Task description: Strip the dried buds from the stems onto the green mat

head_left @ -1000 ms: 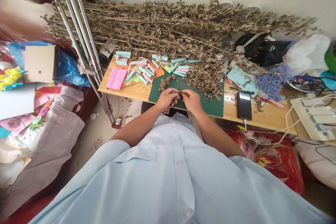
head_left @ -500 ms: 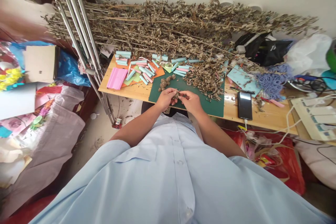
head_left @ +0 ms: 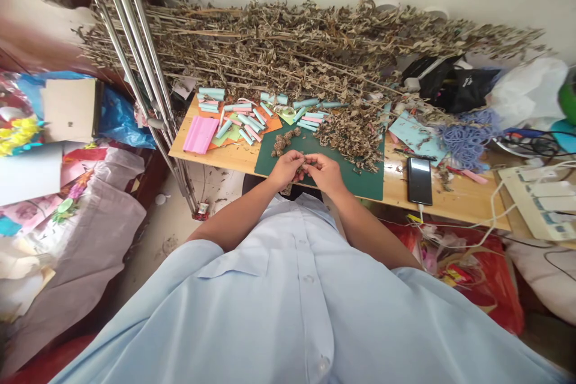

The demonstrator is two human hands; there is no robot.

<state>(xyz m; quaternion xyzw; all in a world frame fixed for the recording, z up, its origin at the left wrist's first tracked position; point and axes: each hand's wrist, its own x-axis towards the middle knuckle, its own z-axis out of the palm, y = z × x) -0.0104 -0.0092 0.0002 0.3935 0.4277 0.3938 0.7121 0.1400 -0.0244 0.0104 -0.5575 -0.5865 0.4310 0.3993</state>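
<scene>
Over the near edge of a green cutting mat, my left hand and my right hand meet with their fingertips pinched together. Between them is a small clump of dried leaves, mostly covered by my fingers. Just beyond my left hand, crumpled balls of dried leaf lie on the mat. A loose heap of dried leaves spreads over the mat's right side. Rolled blue and pink paper tubes are piled to the left and behind.
Long dried plant stalks are stacked along the wall. A phone on a cable lies right of the mat, with blue cord and a power strip farther right. A metal tripod stands at the left, near pink paper.
My right hand's fingers have shifted slightly left and closed in on the clump, covering more of it. My left hand has stayed nearly in place.
</scene>
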